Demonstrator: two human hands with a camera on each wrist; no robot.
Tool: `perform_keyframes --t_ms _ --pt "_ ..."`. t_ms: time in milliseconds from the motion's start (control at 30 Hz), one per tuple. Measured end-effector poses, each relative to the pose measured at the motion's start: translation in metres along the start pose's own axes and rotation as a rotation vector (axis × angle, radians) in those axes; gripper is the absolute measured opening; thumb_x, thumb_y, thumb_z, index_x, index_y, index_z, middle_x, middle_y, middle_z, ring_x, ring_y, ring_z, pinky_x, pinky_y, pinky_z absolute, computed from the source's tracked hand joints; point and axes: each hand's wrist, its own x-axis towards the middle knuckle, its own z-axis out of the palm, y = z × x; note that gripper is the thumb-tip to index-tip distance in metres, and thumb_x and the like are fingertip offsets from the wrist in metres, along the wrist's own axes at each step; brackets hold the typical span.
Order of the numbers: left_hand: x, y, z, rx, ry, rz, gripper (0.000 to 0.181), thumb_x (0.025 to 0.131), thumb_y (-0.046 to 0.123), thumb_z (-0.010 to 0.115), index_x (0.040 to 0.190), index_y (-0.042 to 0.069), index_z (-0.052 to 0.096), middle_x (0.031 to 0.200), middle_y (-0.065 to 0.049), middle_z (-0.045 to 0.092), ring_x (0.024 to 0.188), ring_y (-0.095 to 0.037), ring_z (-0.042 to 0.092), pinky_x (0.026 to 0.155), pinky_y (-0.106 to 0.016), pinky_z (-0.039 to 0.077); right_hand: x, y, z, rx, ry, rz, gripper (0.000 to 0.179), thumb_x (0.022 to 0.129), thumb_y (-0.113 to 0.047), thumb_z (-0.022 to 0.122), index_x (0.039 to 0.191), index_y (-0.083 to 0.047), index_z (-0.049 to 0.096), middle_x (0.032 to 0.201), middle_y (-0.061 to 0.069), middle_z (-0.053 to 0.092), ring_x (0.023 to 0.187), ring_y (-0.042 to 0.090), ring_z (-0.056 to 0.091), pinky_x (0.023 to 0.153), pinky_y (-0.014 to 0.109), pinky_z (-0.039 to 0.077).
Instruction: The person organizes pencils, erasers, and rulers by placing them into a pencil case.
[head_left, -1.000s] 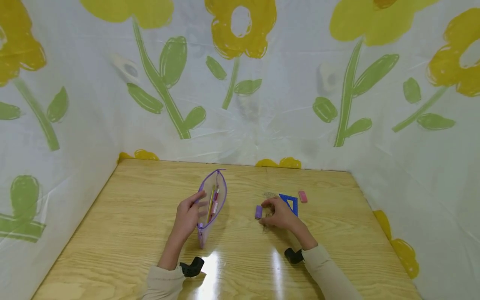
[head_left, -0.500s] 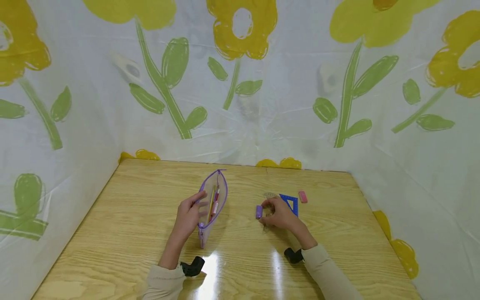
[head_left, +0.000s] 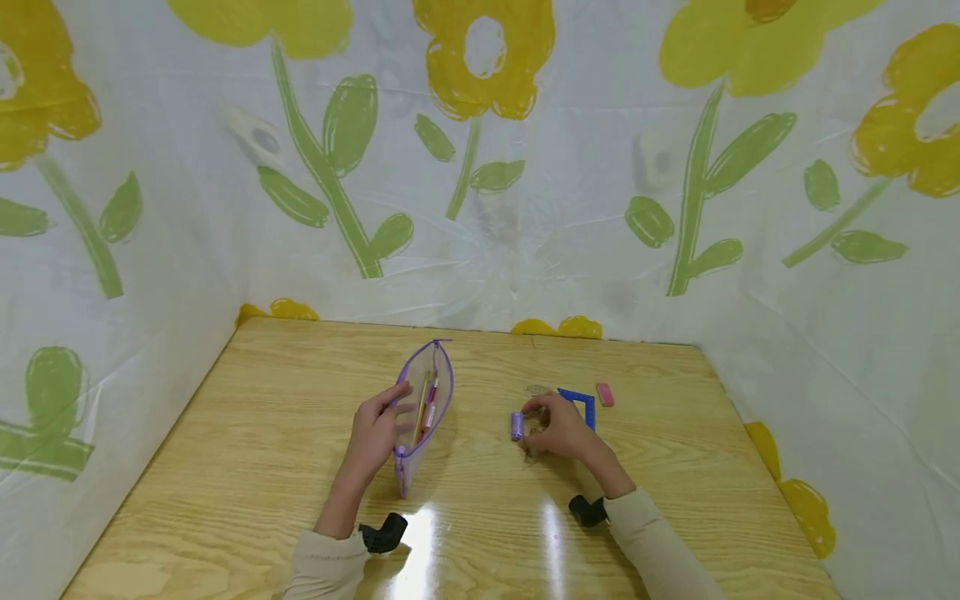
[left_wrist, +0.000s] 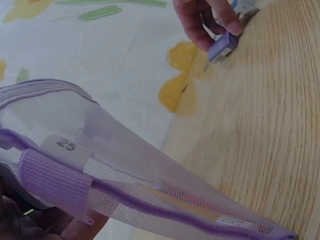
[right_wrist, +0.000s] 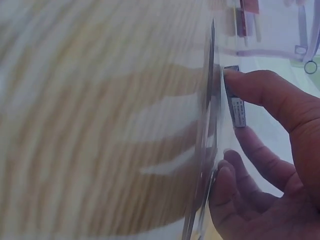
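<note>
Noted purple rectangular block (head_left: 517, 426) clamped between fingers of right hand (head_left: 562, 430), right of frame centre, outside whitish mesh pouch (left_wrist: 117, 145) gripped by left hand (head_left: 373, 427). Found yellow pencil (head_left: 422, 408) already inside; blue triangular ruler (head_left: 590, 410), pink block (head_left: 605, 394) left on counter (head_left: 285, 433).

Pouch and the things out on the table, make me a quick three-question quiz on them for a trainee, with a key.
1. Which of the two hands pinches the purple block?
2. True or false: the blue triangle lies on the table.
3. Which number is on the label of the pouch: a) 52, b) 25, c) 75?

Key: 1. The right hand. 2. True. 3. b.
</note>
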Motion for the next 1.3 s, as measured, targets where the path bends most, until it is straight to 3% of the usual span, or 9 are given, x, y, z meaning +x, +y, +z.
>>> perform_keyframes --t_ms 233,567,700,1000,1300 --pt "0.000 -0.001 -0.001 -0.008 0.006 -0.006 0.048 0.102 -0.003 0.033 0.147 -0.010 0.045 0.146 -0.028 0.052 0.128 -0.045 0.057 0.099 -0.043 0.059 0.003 -0.002 0.002 -0.023 -0.042 -0.015 0.049 0.075 -0.016 0.090 0.118 -0.004 0.072 0.105 0.007 0.056 0.083 0.018 0.045 0.066 0.026 0.041" --pt "-0.001 0.001 -0.002 -0.013 0.004 -0.004 0.047 0.102 -0.003 0.032 0.148 -0.010 0.044 0.147 -0.029 0.050 0.129 -0.045 0.056 0.099 -0.044 0.059 0.004 -0.002 0.007 0.000 -0.029 0.004 0.046 0.074 -0.017 0.091 0.115 -0.008 0.072 0.104 0.007 0.054 0.081 0.018 0.045 0.064 0.026 0.039" --pt "-0.002 0.002 -0.003 -0.013 -0.006 -0.002 0.048 0.103 -0.002 0.032 0.149 -0.009 0.043 0.148 -0.029 0.049 0.130 -0.045 0.055 0.101 -0.045 0.058 0.003 -0.005 0.006 0.032 0.001 -0.015 0.044 0.075 -0.014 0.089 0.115 -0.009 0.071 0.106 0.010 0.056 0.082 0.020 0.046 0.064 0.028 0.041" --pt "-0.003 0.001 -0.002 -0.039 0.003 -0.011 0.048 0.101 -0.003 0.034 0.148 -0.010 0.044 0.147 -0.030 0.050 0.129 -0.046 0.056 0.099 -0.045 0.059 0.001 -0.014 0.010 0.062 0.062 -0.084 0.041 0.078 -0.010 0.088 0.114 -0.011 0.069 0.119 0.010 0.061 0.096 0.024 0.054 0.079 0.034 0.052" --pt "-0.003 0.002 -0.003 -0.039 0.008 -0.013 0.048 0.101 -0.003 0.034 0.148 -0.010 0.044 0.147 -0.030 0.050 0.128 -0.046 0.056 0.099 -0.046 0.059 0.000 -0.033 0.012 0.029 0.118 -0.164 0.044 0.077 -0.011 0.088 0.117 -0.011 0.070 0.116 0.015 0.065 0.094 0.026 0.057 0.069 0.028 0.054"
